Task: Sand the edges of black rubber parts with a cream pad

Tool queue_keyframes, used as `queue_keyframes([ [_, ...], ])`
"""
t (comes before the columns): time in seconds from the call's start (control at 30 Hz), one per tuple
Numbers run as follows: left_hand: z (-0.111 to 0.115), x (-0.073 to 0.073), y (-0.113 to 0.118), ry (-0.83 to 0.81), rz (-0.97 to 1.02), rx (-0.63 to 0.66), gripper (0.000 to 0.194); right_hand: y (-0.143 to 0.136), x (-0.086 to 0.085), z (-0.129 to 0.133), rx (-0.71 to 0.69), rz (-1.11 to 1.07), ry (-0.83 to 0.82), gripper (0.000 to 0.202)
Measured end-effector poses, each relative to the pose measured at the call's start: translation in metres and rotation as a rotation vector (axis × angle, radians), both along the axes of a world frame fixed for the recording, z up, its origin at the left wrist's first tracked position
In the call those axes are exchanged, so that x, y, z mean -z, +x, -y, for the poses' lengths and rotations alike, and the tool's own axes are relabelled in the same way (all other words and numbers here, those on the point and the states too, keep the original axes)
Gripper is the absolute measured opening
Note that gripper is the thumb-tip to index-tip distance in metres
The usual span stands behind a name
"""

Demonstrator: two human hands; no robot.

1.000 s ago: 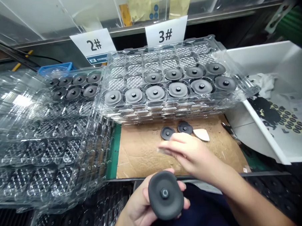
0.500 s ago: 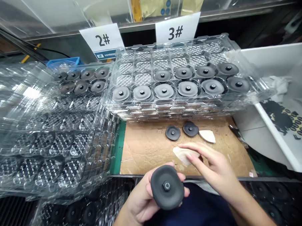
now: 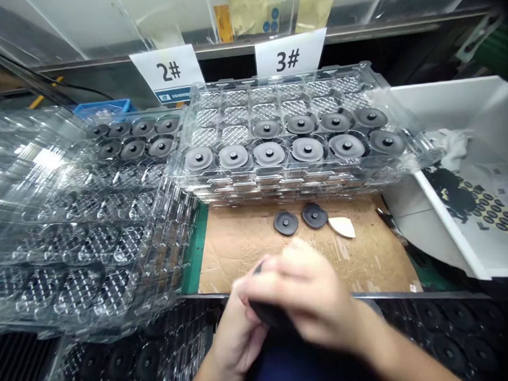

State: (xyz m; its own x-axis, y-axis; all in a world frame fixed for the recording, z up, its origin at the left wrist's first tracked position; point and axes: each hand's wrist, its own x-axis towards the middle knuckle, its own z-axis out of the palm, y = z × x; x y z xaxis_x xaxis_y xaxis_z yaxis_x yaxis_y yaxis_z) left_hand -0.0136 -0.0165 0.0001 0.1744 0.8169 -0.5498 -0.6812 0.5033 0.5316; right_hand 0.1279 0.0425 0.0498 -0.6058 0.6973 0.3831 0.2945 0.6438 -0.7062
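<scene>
My left hand (image 3: 235, 334) is closed around a dark rounded disc (image 3: 271, 316), which is tilted and mostly covered by fingers. Across the disc's face lies my right hand (image 3: 311, 292), smeared by motion, its fingers curled against the disc. The white cloth seen in that hand a moment earlier is hidden beneath the fingers. Beyond the hands, on a cardboard sheet (image 3: 231, 242), lie a flat black disc with a central stub (image 3: 286, 223) and a second such disc (image 3: 314, 216). Touching or close beside the second is a white cloth piece (image 3: 342, 227).
A stack of clear trays (image 3: 274, 175) behind the cardboard holds rows of similar discs. More clear trays (image 3: 83, 237) stand at the left. On the right is a white bin (image 3: 449, 227) with black pieces and a sticker sheet. Signs (image 3: 288, 57) hang at the back.
My right hand has moved left and down onto the disc, taking the white cloth with it. The disc in my left hand has turned from facing up to a steep tilt.
</scene>
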Motion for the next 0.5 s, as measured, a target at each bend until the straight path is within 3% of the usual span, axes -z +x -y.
queue_keyframes([
  [0.13, -0.001, -0.005, -0.005, 0.052, 0.086, -0.093, 0.056, 0.016, 0.044, -0.007, 0.329, 0.036, -0.416, 0.023],
  [0.23, 0.0, -0.005, -0.01, 0.042, 0.138, -0.127, 0.057, 0.018, 0.086, 0.008, 0.309, 0.089, -0.521, 0.021],
  [0.3, 0.0, -0.005, -0.012, 0.022, 0.152, -0.139, 0.059, 0.016, 0.105, 0.021, 0.278, 0.106, -0.539, 0.019],
  [0.4, -0.002, -0.005, -0.01, 0.01, 0.169, -0.143, 0.061, 0.014, 0.101, 0.025, 0.324, 0.101, -0.549, 0.018],
  [0.5, -0.003, -0.005, -0.005, 0.024, 0.152, -0.138, 0.062, 0.01, 0.061, 0.017, 0.479, 0.02, -0.502, 0.023],
])
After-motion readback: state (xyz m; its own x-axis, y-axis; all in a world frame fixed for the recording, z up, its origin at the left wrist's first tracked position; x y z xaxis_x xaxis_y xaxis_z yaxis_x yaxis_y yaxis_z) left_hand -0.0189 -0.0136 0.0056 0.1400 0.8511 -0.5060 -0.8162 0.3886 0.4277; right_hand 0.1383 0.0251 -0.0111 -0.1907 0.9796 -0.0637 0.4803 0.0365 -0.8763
